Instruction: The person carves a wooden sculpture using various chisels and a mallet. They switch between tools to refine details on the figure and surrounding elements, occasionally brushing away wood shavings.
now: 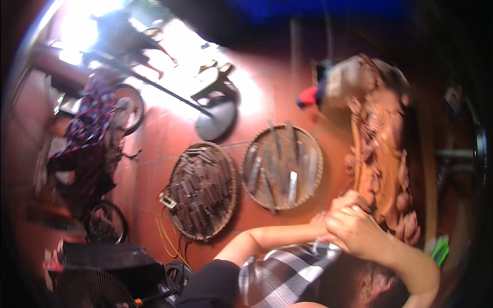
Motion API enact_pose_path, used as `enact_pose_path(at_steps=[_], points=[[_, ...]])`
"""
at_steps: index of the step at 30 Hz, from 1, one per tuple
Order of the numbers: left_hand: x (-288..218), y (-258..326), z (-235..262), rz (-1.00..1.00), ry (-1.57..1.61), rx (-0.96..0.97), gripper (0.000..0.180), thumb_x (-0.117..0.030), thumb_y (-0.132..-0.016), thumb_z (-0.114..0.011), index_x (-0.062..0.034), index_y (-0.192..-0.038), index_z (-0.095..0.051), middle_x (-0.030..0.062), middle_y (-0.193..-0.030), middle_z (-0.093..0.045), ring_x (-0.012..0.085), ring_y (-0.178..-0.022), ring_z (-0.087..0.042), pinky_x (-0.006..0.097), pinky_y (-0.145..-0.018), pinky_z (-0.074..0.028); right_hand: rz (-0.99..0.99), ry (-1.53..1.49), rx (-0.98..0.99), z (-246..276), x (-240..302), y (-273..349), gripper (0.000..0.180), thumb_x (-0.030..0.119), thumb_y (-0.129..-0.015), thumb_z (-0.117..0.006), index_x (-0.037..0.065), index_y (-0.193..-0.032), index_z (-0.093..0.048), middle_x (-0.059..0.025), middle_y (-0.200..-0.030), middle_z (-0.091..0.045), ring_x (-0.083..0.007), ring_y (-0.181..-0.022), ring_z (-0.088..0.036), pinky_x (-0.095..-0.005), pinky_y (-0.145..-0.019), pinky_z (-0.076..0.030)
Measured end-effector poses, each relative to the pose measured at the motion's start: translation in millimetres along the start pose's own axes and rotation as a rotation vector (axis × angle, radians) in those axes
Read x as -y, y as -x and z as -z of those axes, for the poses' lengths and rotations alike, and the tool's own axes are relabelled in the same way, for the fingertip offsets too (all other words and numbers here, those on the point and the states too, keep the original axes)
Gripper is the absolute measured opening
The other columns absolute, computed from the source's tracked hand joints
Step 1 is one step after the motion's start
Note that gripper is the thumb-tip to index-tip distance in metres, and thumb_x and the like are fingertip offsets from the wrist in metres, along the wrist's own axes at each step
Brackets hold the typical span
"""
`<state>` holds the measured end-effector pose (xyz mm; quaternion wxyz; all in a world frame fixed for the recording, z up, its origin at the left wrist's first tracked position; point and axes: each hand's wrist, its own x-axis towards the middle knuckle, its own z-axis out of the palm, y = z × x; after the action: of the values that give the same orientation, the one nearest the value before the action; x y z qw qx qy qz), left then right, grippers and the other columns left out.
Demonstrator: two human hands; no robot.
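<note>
A long reddish-brown wood carving (382,149) with figures and knobbly relief stands at the right. At its lower near end my two hands meet, one over the other. My right hand (357,231) is on top, its fingers curled. My left hand (349,201) is partly covered by it, and its bent fingers lie close against the carving. Blur and overlap hide whether anything small is between the hands. To their left, a round woven tray (319,154) carries several long, flat tool-like pieces, some dark and some pale.
Another woven tray (234,179) is filled with dark, short sticks or handles. Beside it are a power strip (167,200) and a yellow cord (165,233). A round grey stand base (216,120) with a pole, a cloth-draped bicycle (128,110) and a fan (95,287) are at the left.
</note>
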<state>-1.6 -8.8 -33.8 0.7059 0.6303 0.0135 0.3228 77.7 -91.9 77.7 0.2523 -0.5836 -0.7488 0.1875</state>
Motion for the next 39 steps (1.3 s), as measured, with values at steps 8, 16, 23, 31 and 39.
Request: enact_pose_path(at_steps=[8,16,23,31,39], points=[[14.4,22.3,-2.9,0.226,-0.248,-0.140,0.014,-0.017,-0.085,-0.065,-0.0111,-0.095,-0.058,0.0039,-0.097,-0.057,0.0195,-0.095,-0.058,0.034,-0.085,-0.048,0.024,0.046,-0.068,-19.3,-6.1,0.6,0.027,0.034,-0.083,-0.070,0.008,-0.089,-0.066,-0.0051,-0.089,-0.061,-0.0210,-0.091,-0.059,-0.0378,-0.080,-0.044],[-25.8,-12.8,1.6,-0.136,-0.670,0.043,0.048,-0.024,-0.047,-0.088,-0.0032,-0.085,-0.068,0.0099,-0.085,-0.060,0.0262,-0.077,-0.056,0.036,-0.062,-0.042,-0.071,0.028,-0.144,-22.4,1.1,14.0,0.013,0.019,-0.081,-0.065,0.007,-0.076,-0.066,-0.0063,-0.082,-0.062,-0.0212,-0.086,-0.060,-0.0386,-0.078,-0.044],[-30.2,-29.2,-3.1,-0.186,-0.811,-0.009,0.042,-0.025,-0.052,-0.092,-0.0039,-0.083,-0.072,0.0037,-0.076,-0.061,0.0239,-0.075,-0.051,0.036,-0.064,-0.040,-0.109,0.002,-0.162,-14.3,-3.2,8.2,0.015,0.017,-0.079,-0.065,0.007,-0.067,-0.066,-0.0069,-0.077,-0.065,-0.0218,-0.081,-0.063,-0.0387,-0.076,-0.045],[-24.7,-14.7,-2.7,-0.078,-0.797,0.087,0.035,-0.027,-0.064,-0.089,-0.0057,-0.086,-0.073,0.0075,-0.082,-0.060,0.0262,-0.083,-0.057,0.039,-0.078,-0.048,-0.112,-0.074,-0.026,-5.8,-5.6,20.5,0.011,0.015,-0.081,-0.065,0.007,-0.074,-0.066,-0.0078,-0.082,-0.066,-0.0233,-0.083,-0.065,-0.0405,-0.077,-0.046],[-13.3,-11.6,-6.3,-0.208,-0.699,0.053,0.031,-0.026,-0.070,-0.087,-0.0038,-0.081,-0.068,0.0074,-0.070,-0.052,0.0248,-0.069,-0.052,0.038,-0.063,-0.041,-0.060,-0.099,-0.077,-14.3,-8.0,24.0,0.010,0.014,-0.080,-0.067,0.007,-0.074,-0.063,-0.0065,-0.082,-0.064,-0.0222,-0.080,-0.064,-0.0388,-0.078,-0.047]])
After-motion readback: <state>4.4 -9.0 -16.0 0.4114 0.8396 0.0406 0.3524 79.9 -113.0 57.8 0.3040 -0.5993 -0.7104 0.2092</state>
